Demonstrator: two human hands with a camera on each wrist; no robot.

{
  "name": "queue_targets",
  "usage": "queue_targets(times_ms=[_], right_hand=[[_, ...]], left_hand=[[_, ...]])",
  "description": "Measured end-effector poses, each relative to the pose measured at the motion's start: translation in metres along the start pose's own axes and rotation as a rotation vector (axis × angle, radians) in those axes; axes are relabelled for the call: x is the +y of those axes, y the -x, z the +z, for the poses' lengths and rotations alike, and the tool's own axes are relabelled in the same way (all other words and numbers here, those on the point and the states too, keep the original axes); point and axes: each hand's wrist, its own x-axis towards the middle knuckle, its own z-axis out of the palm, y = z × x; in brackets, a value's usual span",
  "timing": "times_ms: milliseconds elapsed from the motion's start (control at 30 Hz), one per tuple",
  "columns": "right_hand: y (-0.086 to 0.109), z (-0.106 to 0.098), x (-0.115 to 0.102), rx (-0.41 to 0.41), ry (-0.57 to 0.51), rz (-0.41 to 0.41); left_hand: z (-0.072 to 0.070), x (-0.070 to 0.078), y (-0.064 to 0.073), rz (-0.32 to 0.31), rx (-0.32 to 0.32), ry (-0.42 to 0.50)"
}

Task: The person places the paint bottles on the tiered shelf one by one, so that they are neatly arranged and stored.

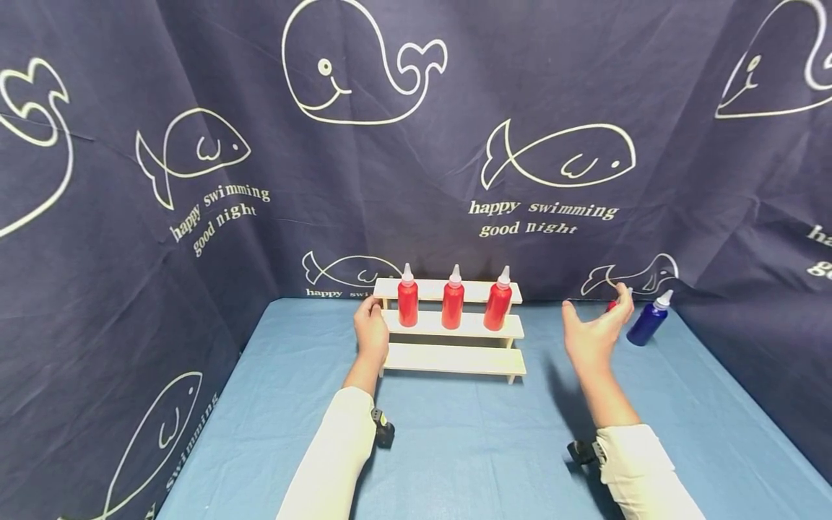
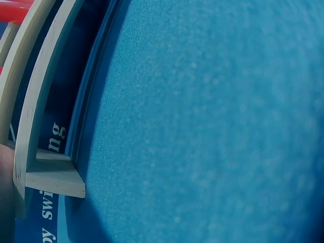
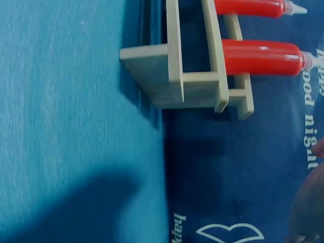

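Observation:
A three-step wooden display rack stands on the blue cloth. Three squeeze bottles of red liquid with pointed clear caps stand upright in a row on its middle step: a left one, a middle one and a right one. My left hand holds the rack's left end; its fingertips are partly hidden. To the right of the rack, my right hand is raised with thumb and fingers spread apart, holding nothing. Beyond its fingers stand a blue squeeze bottle and a mostly hidden red bottle.
Blue cloth covers the table. Dark curtains printed with whales, fish and lettering hang behind and on both sides. Each wrist carries a small black camera, one on the left wrist and one on the right wrist.

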Motion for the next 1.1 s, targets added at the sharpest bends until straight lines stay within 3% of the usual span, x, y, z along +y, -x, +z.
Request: queue_targets(times_ms=[300, 767, 1100], right_hand=[[-0.015, -0.008, 0.021, 0.042, -0.028, 0.067], [-0.024, -0.017, 0.043, 0.037, 0.035, 0.223], [-0.033, -0.024, 0.061, 0.006, 0.074, 0.338]], left_hand=[[-0.001, -0.003, -0.002, -0.001, -0.01, -0.012], [0.0, -0.003, -0.002, 0.035, -0.002, -0.016], [0.0, -0.003, -0.002, 0.01, -0.001, 0.001]])
